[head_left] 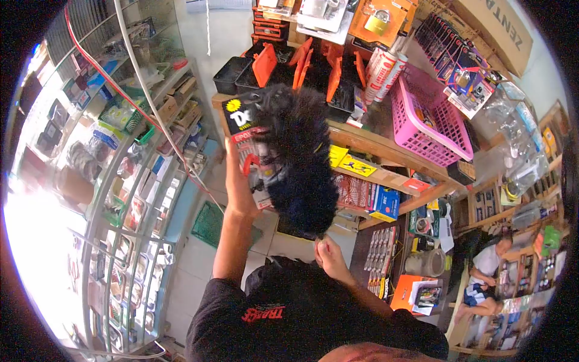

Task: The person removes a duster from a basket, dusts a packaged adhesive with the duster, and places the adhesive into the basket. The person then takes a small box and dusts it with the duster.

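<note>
A fluffy black duster (304,163) stretches up the middle of the head view, its lower end in my right hand (332,258). The fingers of that hand are closed round the handle, most of which is hidden. On the left, my left hand (239,190) grips the side of a flat blister pack (239,120) with black, yellow and red print. "EPOXY" seems to be written on it. The duster's fibres cover the pack's right part, and they look to be against its front.
Black bins with orange lids (264,64) and white sealant tubes (386,75) stand on a wooden shelf, beside a pink basket (431,151). Left is a glass display case (129,193). A green crate (209,221) lies on the floor. Another person (485,268) sits at lower right.
</note>
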### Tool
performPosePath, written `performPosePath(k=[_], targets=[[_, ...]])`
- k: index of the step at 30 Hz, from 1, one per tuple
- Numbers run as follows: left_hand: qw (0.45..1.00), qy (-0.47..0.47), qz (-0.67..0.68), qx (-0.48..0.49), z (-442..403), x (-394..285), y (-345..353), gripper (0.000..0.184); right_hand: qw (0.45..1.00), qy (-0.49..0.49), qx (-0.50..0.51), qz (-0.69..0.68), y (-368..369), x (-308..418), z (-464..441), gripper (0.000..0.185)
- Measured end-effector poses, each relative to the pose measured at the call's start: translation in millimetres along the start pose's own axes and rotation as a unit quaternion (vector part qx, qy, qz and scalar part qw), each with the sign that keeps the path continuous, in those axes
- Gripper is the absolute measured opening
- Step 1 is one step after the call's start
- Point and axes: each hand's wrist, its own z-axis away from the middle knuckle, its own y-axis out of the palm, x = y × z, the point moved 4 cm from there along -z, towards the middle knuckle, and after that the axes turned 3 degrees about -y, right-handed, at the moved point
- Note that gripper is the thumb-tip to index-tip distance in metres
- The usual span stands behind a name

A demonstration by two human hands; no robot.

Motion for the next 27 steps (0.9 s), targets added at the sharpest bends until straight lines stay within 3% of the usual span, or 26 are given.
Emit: performPosePath(k=[2,5,9,14,16,20,22,24,27], targets=[[0.996,-0.032,0.079,-0.016,-5,-3,-4,0.058,0.997,-0.027,0.001,0.069,-7,-22,1,0.031],[0.997,-0.031,0.068,0.009,-6,1,-10,0.058,0.991,-0.012,-0.028,0.132,-19,-58,5,0.030],[0.987,-0.122,0.099,0.028,-8,24,-21,0.059,0.990,-0.029,-0.069,0.117,-18,-28,2,0.030],[0.999,-0.004,0.045,-0.008,-3,-4,3,0.054,0.989,-0.052,-0.061,0.122,-16,-42,12,0.032],[0.995,0.004,-0.005,-0.096,-8,2,-15,0.055,0.997,-0.019,-0.047,0.057,-18,-38,15,0.033],[0.991,-0.111,0.005,-0.079,12,8,1,0.059,0.987,-0.044,0.060,-0.140,-18,-13,11,0.033],[0.981,-0.157,0.037,-0.111,14,13,0,0.059,0.993,-0.017,0.047,-0.106,-12,9,8,0.029],[0.983,-0.177,0.009,-0.042,16,17,-10,0.061,0.990,0.021,0.051,-0.129,0,50,10,0.026],[0.978,-0.197,-0.051,-0.051,24,15,-20,0.062,0.984,0.017,0.122,-0.127,-10,34,19,0.016]])
